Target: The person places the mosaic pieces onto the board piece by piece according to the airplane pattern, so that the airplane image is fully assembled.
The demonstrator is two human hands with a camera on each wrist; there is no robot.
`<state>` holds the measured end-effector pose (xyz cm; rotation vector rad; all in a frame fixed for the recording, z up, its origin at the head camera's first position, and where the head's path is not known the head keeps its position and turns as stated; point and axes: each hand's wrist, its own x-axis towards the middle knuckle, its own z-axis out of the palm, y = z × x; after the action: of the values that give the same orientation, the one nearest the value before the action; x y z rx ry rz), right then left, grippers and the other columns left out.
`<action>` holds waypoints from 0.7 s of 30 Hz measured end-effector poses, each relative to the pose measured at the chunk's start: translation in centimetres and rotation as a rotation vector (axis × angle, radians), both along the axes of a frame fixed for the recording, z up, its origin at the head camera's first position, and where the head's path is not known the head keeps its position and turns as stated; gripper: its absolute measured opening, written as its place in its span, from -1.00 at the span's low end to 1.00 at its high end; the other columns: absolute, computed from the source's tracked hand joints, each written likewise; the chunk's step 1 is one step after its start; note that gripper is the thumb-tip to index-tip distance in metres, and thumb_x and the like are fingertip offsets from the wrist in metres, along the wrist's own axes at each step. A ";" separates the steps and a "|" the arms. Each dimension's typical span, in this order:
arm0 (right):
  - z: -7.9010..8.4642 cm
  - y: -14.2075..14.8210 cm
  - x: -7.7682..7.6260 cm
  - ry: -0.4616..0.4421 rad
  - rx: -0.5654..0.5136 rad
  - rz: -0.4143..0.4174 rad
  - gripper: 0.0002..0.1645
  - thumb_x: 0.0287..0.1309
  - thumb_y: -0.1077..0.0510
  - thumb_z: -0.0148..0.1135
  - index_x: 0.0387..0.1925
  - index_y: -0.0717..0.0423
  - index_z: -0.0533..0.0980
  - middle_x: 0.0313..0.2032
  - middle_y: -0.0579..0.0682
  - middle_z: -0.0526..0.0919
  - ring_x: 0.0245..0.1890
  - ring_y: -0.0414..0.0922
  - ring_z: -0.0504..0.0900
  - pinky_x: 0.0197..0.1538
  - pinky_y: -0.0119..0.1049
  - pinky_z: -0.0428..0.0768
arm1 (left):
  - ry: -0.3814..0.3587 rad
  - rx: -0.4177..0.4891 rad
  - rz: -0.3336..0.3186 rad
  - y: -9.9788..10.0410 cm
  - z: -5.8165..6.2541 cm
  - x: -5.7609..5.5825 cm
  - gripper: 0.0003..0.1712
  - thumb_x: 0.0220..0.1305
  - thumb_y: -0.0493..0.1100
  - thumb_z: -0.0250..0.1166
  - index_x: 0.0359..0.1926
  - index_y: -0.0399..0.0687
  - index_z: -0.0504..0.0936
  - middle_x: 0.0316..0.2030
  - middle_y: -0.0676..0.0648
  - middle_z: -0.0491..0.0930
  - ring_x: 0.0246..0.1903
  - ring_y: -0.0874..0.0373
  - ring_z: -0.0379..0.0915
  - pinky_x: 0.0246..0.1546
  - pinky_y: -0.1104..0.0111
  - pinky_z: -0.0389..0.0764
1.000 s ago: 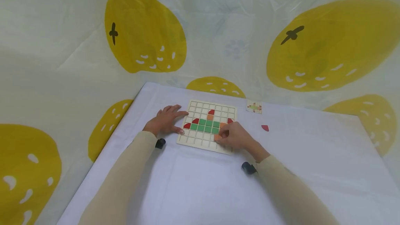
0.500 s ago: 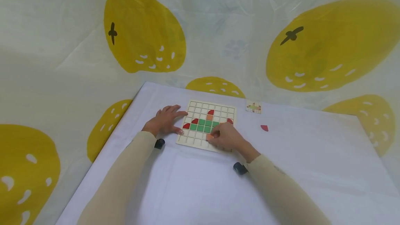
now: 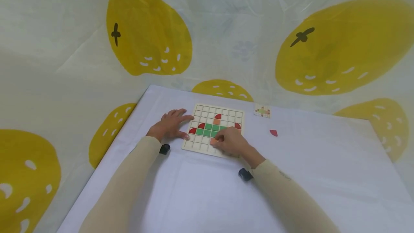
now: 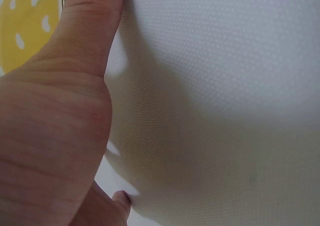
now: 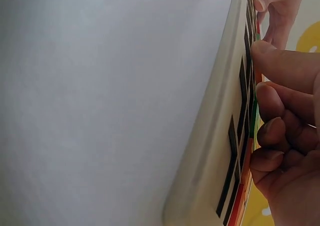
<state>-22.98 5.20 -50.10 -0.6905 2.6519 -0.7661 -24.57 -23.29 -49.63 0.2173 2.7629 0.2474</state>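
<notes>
A pale square board (image 3: 199, 146) with a grid of cells lies on the white-covered table. Across its middle sit several green square tiles (image 3: 208, 132). Red quarter-round tiles (image 3: 218, 116) stand at their left, top and right, with an orange tile (image 3: 216, 121) below the top one. My right hand (image 3: 233, 141), over the board's lower right, pinches an orange square tile (image 3: 213, 141) between thumb and fingers at the row below the green. Tiles under that hand are partly hidden. My left hand (image 3: 171, 124) spreads its fingers at the board's left edge, thumb and index fingertip right at it.
One loose red quarter-round tile (image 3: 273, 132) lies on the table to the right of the board. A small patterned card (image 3: 262, 111) is near the table's back edge. Behind hangs a pale cloth (image 3: 220, 39) with big yellow fruit prints.
My right hand has slid left along the board's lower part, carrying the orange square tile with it below the green tiles. My left hand has stayed at the board's edge.
</notes>
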 end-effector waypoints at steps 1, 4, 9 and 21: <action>0.0 0.0 0.0 0.000 0.001 -0.002 -0.71 0.18 -0.03 0.55 -0.12 0.00 0.78 -0.45 -0.15 0.63 -0.30 -0.15 0.53 -0.26 -0.34 0.51 | 0.001 0.000 -0.001 0.0 0.0 0.0 0.06 0.11 0.38 0.48 0.58 0.61 0.18 0.69 -0.02 -0.08 0.65 -0.23 -0.20 0.59 -0.35 -0.07; -0.1 0.0 0.0 0.002 -0.001 -0.007 -0.71 0.17 -0.03 0.55 -0.12 0.00 0.78 -0.45 -0.15 0.63 -0.30 -0.15 0.53 -0.26 -0.35 0.51 | 0.002 -0.002 -0.004 0.0 0.0 0.0 0.06 0.11 0.39 0.48 0.58 0.61 0.18 0.69 -0.02 -0.09 0.65 -0.23 -0.20 0.59 -0.35 -0.07; -0.2 -0.1 0.0 -0.017 -0.005 -0.019 -0.71 0.18 -0.04 0.55 -0.11 -0.03 0.78 -0.46 -0.13 0.62 -0.31 -0.14 0.54 -0.27 -0.34 0.51 | 0.007 -0.001 -0.009 0.0 0.1 0.0 0.06 0.10 0.38 0.48 0.58 0.59 0.19 0.69 -0.02 -0.08 0.65 -0.25 -0.19 0.58 -0.36 -0.07; -0.7 -0.1 0.2 -0.034 -0.076 -0.035 -0.76 0.19 0.00 0.53 -0.12 -0.06 0.77 -0.36 -0.18 0.68 -0.26 -0.14 0.56 -0.22 -0.34 0.58 | 0.011 0.020 -0.011 0.1 0.2 0.3 0.06 0.11 0.37 0.50 0.58 0.58 0.20 0.69 -0.04 -0.06 0.64 -0.26 -0.18 0.57 -0.37 -0.06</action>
<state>-22.78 5.14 -50.78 -0.6458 2.6220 -0.8846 -24.22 -23.18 -49.42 0.2390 2.7699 0.2716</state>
